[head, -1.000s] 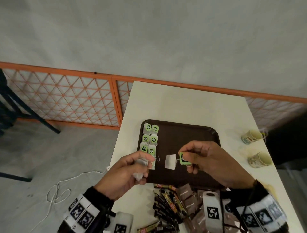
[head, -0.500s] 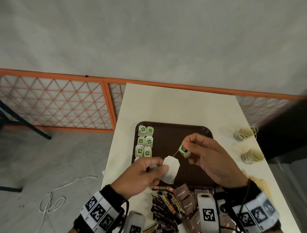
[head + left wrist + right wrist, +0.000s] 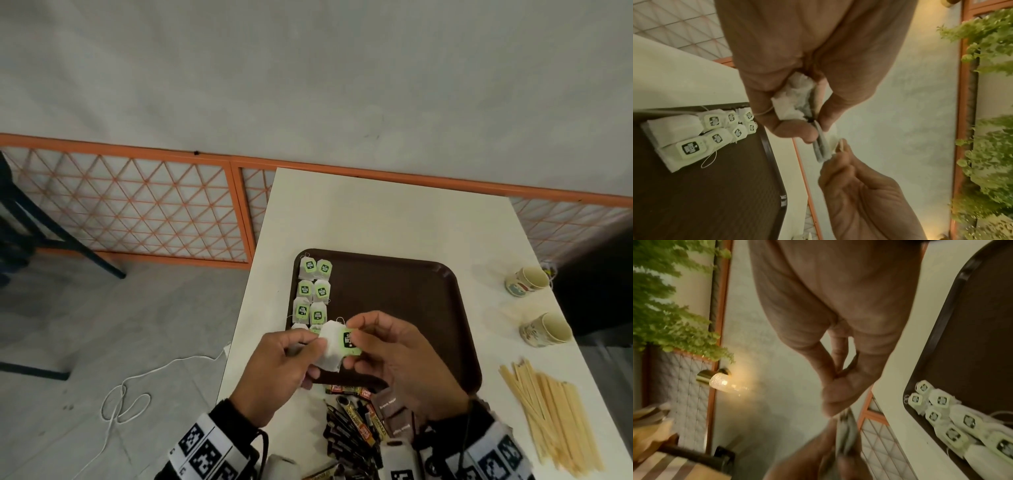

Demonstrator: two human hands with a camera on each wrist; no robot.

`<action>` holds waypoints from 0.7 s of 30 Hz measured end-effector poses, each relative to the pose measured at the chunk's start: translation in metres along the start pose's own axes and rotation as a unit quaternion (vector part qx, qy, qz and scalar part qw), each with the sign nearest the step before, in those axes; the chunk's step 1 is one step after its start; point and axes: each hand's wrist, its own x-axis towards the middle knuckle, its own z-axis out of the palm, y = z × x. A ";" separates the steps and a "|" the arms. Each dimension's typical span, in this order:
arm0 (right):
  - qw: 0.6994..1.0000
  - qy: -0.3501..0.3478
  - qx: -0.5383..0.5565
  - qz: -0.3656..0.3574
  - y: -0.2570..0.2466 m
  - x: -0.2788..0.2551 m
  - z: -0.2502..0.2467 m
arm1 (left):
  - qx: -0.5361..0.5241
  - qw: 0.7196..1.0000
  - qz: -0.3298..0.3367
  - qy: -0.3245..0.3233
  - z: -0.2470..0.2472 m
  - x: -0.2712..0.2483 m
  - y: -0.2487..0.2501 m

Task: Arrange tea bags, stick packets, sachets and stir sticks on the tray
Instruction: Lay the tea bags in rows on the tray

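White table (image 3: 394, 219), grey wall (image 3: 308, 75), orange railing (image 3: 120, 209)

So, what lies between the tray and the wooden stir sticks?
Only bare white table; the head view shows nothing between the tray and the stir sticks.

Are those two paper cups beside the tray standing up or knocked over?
Knocked over. Both paper cups lie on their sides on the table, right of the tray, open mouths facing right.

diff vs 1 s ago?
The right hand brought the green tag in against the tea bag pinched by the left hand; tag and bag were apart before. Unchanged: the tea bags in two columns on the tray, stir sticks, cups.
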 end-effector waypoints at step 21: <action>0.965 0.021 -0.236 0.116 0.100 0.049 0.025 | -0.017 0.982 -0.186 0.010 -0.033 -0.003 -0.075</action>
